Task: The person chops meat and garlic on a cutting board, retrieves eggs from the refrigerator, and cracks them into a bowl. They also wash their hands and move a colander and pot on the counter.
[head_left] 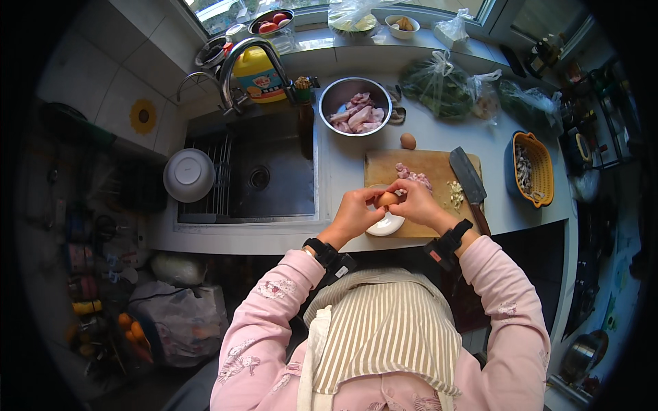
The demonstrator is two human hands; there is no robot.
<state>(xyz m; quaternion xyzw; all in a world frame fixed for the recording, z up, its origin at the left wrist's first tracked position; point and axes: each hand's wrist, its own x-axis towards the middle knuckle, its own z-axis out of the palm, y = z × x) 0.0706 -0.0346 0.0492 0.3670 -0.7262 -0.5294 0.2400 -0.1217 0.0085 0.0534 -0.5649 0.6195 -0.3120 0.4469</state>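
Between the fingertips of my left hand and my right hand is a brown egg, held by both. Whether its shell is cracked I cannot tell. Directly below it sits a white bowl, partly hidden by my hands, on the left part of a wooden cutting board. Cut pieces of raw meat lie on the board just beyond my fingers. To their right are a small heap of chopped garlic and a cleaver, its handle towards me. A second brown egg rests behind the board.
A steel bowl of raw chicken pieces stands behind the board. Left is a sink with a faucet and an upturned bowl on its rack. At right stands a yellow basket. Bagged greens lie along the back.
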